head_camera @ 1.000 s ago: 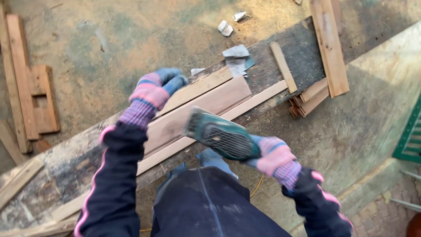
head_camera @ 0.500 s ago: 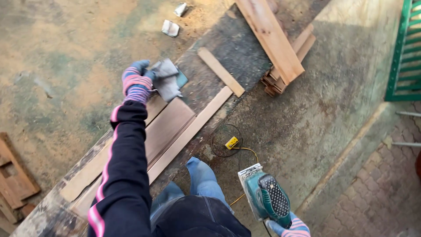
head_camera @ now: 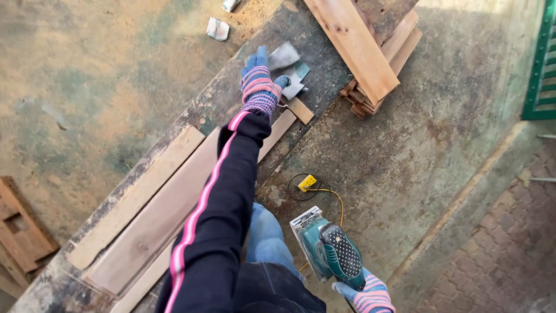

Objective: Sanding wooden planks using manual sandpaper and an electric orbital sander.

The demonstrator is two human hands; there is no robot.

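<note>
My left hand (head_camera: 259,79), in a pink, purple and blue striped glove, reaches far out over a long dark plank (head_camera: 231,87) and pinches grey sheets of sandpaper (head_camera: 288,65) between its fingers. My right hand (head_camera: 366,295), gloved the same way, hangs low by my hip and grips a green electric sander (head_camera: 326,249) with its perforated black pad turned up. Pale wooden boards (head_camera: 152,213) lie side by side along the plank under my left arm.
A stack of wooden boards (head_camera: 362,46) crosses the far end of the plank. A yellow plug and cable (head_camera: 307,184) lie on the concrete floor near my knee. Crumpled paper scraps (head_camera: 217,28) sit on the sawdust-covered ground. A green metal gate (head_camera: 543,64) stands at right.
My left hand has moved further right along the plank, still holding the sandpaper. The sander in my right hand stays low at my side. The view has shifted along the boards.
</note>
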